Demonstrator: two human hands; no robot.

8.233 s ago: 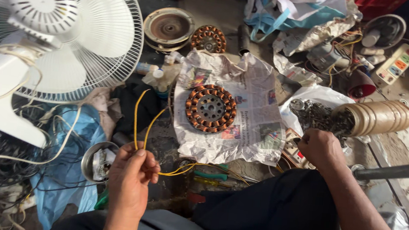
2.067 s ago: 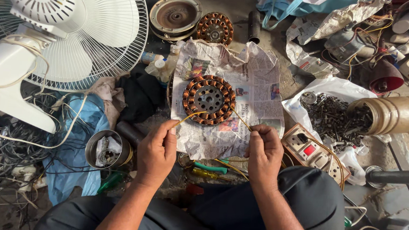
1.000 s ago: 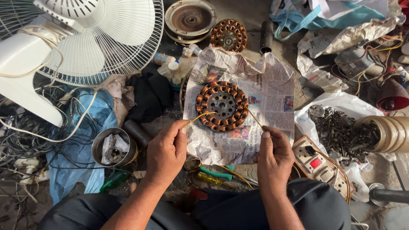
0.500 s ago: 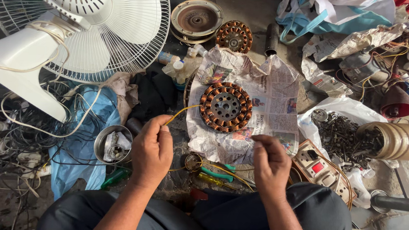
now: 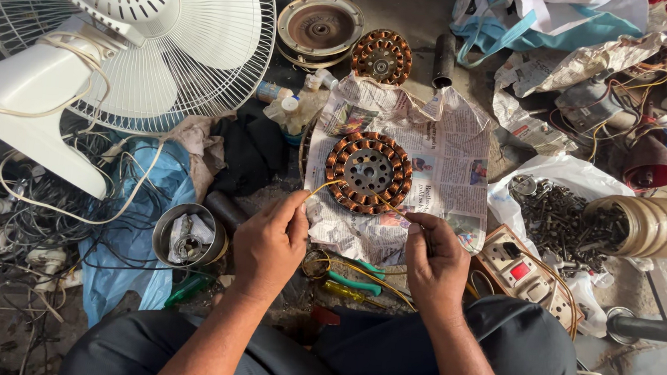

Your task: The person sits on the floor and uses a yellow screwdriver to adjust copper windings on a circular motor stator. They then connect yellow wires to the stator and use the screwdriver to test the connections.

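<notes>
A round copper-wound stator lies on crumpled newspaper on the floor ahead of my knees. A yellow wire runs from its near edge to my left hand, which pinches the wire between thumb and fingers. My right hand is closed on a thin wire end just below the stator's right side. Both hands hover close together over the paper's near edge.
A white pedestal fan lies at the left over tangled cables. A second stator and a metal rotor cover sit behind. Screws spill from a jar at right. A switch box, pliers and a tin lie near.
My hands have moved up toward the stator and closer together. The view has shifted slightly, and the yellow wire now reaches the stator's near edge.
</notes>
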